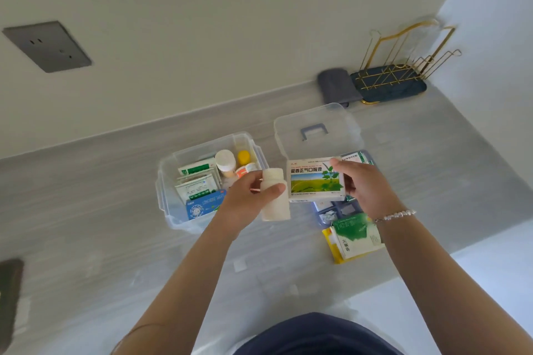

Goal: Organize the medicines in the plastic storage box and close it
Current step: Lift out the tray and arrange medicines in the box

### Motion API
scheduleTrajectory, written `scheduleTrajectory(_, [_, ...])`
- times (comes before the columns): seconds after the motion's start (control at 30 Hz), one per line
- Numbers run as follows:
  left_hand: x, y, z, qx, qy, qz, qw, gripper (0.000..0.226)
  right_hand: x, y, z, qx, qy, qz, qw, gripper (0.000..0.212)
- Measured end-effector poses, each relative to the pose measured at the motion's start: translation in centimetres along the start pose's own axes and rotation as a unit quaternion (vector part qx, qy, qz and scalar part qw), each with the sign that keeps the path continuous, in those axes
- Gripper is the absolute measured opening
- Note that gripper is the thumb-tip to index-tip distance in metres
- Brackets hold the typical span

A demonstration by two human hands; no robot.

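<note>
The clear plastic storage box [167,181] stands open on the grey counter, holding sachets, a blue packet [203,204], a white-capped bottle [225,161] and a yellow-capped one [243,157]. My left hand [248,202] grips a white plastic bottle [275,204] just right of the box. My right hand [366,187] holds a white medicine carton with a green field picture [314,180] next to it. The clear lid with a blue handle [314,131] lies behind the carton. A blue divider tray [331,210] sits under my right hand.
A green-and-white packet [356,236] lies on a yellow one [331,248] near the counter's right front. At the back right stand a gold wire rack on a dark tray [395,81] and a folded grey cloth [336,86]. A grey wall socket [47,46] is at left.
</note>
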State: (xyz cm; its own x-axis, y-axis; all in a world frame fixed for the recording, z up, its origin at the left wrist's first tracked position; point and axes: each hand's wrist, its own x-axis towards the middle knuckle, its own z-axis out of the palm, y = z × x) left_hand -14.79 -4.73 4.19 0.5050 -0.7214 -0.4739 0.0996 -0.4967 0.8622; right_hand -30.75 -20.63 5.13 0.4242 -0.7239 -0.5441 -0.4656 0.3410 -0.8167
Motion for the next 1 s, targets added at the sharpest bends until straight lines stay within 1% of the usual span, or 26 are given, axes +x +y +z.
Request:
scheduleTrajectory(0.1, [0.3,-0.8,2.6,0.017,-0.031,-0.002,0.999,0.041,-0.1,1.2,-2.3,0.019,0.021,0.029,0.999,0.036])
scheduleTrajectory(0.23, [1.2,-2.3,6.1,0.075,-0.043,-0.012,0.996,0.045,-0.1,3.5,-5.2,0.032,0.027,0.038,0.998,0.025])
scheduleTrajectory(0.3, [1.8,-3.2,7.3,0.084,-0.053,-0.026,0.995,0.046,0.0,4.5,-6.3,0.039,0.033,0.045,0.998,0.018])
scheduleTrajectory(0.37, [2.4,-4.2,8.0,0.071,-0.068,-0.045,0.994,0.046,0.2,5.5,-7.2,0.056,0.037,0.059,0.996,0.018])
scheduleTrajectory(0.47, [3.2,-5.6,8.3,0.039,-0.1,-0.06,0.992,0.043,0.6,6.9,-8.5,0.065,0.043,0.079,0.994,0.032])
scheduleTrajectory(0.57, [3.9,-6.6,8.1,-0.032,-0.153,-0.088,0.984,0.043,0.6,7.7,-9.4,0.056,0.023,0.088,0.994,0.03])
scheduleTrajectory(0.63, [4.3,-7.1,8.0,-0.063,-0.166,-0.11,0.978,0.045,0.6,8.1,-9.9,0.032,0.014,0.077,0.996,0.029])
scheduleTrajectory(0.73, [4.7,-7.4,8.3,-0.07,-0.174,-0.115,0.976,0.043,0.4,8.5,-10.4,-0.004,-0.003,0.05,0.999,0.029])
scheduleTrajectory(0.8, [4.7,-7.3,8.5,-0.055,-0.167,-0.1,0.979,0.042,0.4,8.8,-10.7,-0.03,-0.028,0.033,0.999,0.028])
scheduleTrajectory(0.87, [4.6,-7.1,8.8,-0.011,-0.138,-0.073,0.988,0.04,0.6,9.1,-10.9,-0.012,-0.035,0.048,0.998,0.03])
scheduleTrajectory(0.9, [4.6,-6.9,9.0,0.024,-0.117,-0.056,0.991,0.04,0.8,9.2,-11.0,0.001,-0.041,0.055,0.998,0.031])
scheduleTrajectory(1.0, [4.4,-6.6,9.9,0.129,-0.03,-0.005,0.991,0.052,1.2,9.5,-11.0,0.021,-0.062,0.072,0.995,0.031])
